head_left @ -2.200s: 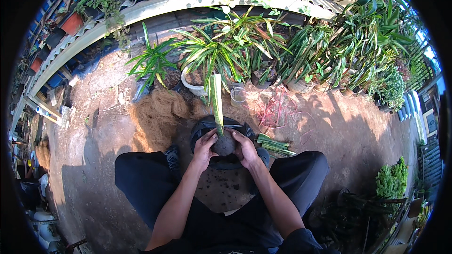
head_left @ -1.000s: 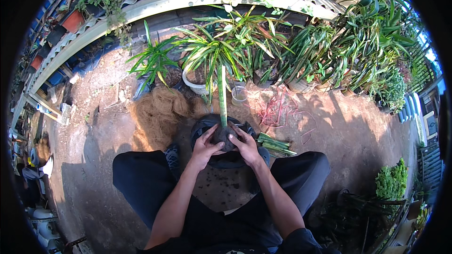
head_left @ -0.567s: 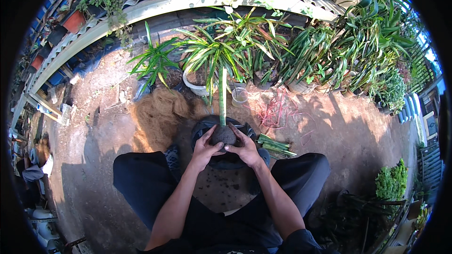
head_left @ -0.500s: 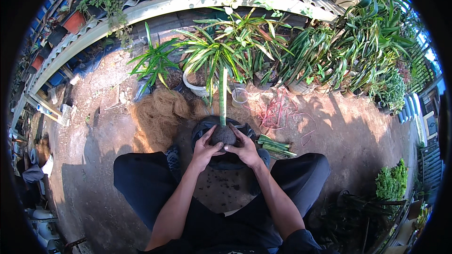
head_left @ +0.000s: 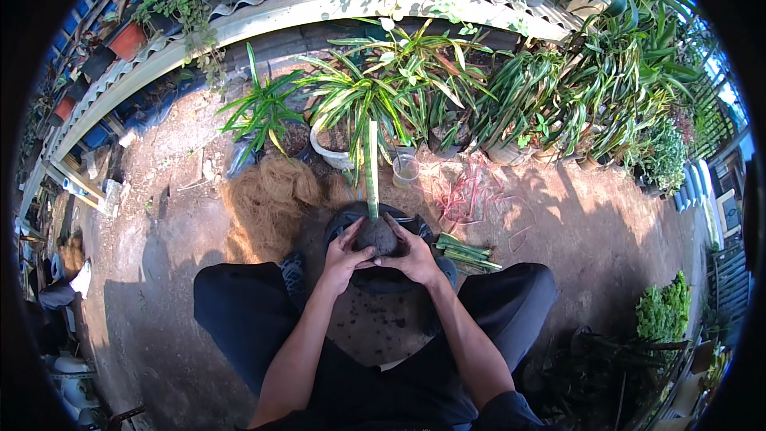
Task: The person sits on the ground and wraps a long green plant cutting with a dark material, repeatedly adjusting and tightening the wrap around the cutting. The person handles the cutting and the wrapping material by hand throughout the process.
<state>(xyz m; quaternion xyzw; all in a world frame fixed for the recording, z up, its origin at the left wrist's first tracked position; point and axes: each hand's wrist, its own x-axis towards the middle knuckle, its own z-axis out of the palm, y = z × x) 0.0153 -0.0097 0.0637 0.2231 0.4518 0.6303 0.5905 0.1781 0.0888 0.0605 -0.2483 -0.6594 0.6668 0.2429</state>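
Between my hands is a dark, rounded ball of soil (head_left: 378, 237) with a long, stiff green leaf (head_left: 373, 175) standing upright from its top. My left hand (head_left: 345, 259) wraps around the ball's left side, and my right hand (head_left: 413, 257) around its right. The thumbs come close together at the near side. Under the hands is a black tub (head_left: 387, 281), mostly hidden. Cut green leaf pieces (head_left: 467, 254) lie in a small pile to the right of it.
Brown coconut fibre (head_left: 267, 199) is heaped at the left. Tangled pink strings (head_left: 464, 198) and a clear plastic cup (head_left: 405, 168) lie beyond the tub. Farther back are a white pot (head_left: 329, 156) and several leafy plants (head_left: 519, 100). My bent legs (head_left: 239, 303) flank the tub.
The soil ball has turned or tilted slightly in my hands. The leaf's top has come lower and a little left, and my thumbs have shifted on the ball.
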